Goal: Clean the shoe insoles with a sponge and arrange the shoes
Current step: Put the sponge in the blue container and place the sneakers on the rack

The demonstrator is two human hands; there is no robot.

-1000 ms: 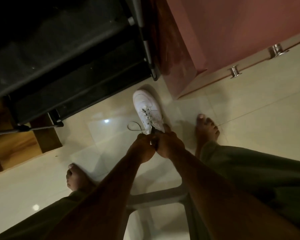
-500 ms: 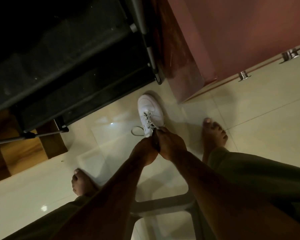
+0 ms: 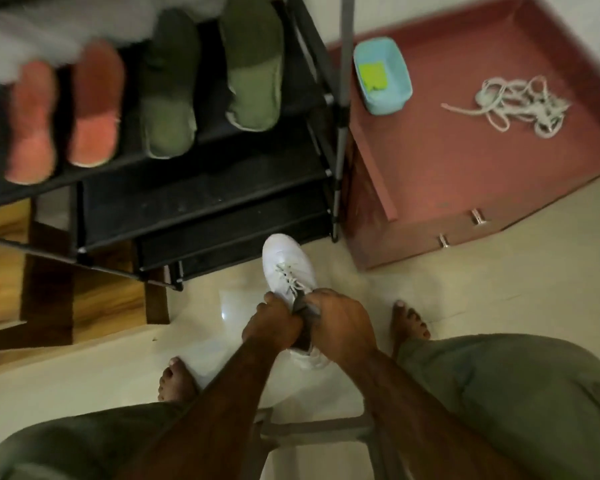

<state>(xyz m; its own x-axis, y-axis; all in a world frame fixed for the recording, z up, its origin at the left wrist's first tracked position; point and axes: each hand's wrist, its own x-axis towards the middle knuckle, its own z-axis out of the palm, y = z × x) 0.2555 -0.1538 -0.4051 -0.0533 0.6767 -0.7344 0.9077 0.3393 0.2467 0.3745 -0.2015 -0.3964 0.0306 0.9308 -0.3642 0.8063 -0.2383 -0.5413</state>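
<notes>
Below the edge of the shoe rack [image 3: 201, 202], a white shoe [image 3: 286, 268] is gripped by left hand [image 3: 274, 323] and right hand [image 3: 340, 327], floor [image 3: 465, 299] alongside.

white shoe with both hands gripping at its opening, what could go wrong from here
1. The left hand and right hand both grip dark material at the white shoe's opening; a hard tug might tear or crease it.
2. The sponge lies in the blue tub on the red cabinet, away from both hands, so a reach could tip the tub.
</notes>
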